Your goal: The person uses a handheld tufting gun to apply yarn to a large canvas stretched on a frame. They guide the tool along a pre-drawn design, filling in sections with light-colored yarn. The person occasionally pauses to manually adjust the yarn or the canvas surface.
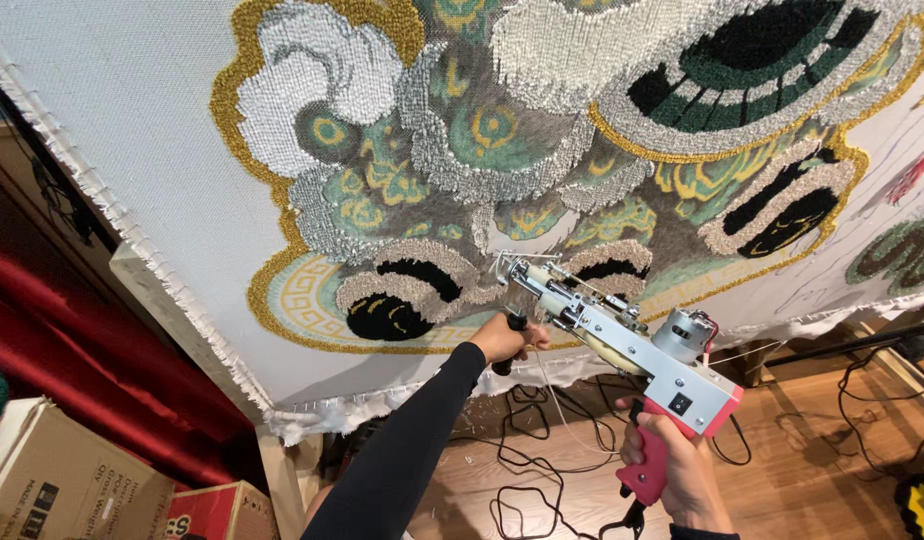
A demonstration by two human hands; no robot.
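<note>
Both hands hold the grey and pink metal tufting gun [622,345] against the stretched white cloth with its fluffy green-and-gold picture [502,160]: left hand [504,338] fingers clenched on its black front handle, right hand [682,470] fingers grasping the pink grip.

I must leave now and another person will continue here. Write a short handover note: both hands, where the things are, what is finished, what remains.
Left hand: closed on the black front handle of the tufting gun.
Right hand: closed on the gun's pink rear grip.
The gun's tip is against the stretched cloth, at a bare patch low in the middle of the design.
Done: most of the green, gold, white and black areas are tufted.
Left: that bare patch, and the drawn outlines at the right edge.
Cables lie on the floor below; cardboard boxes at lower left.
</note>
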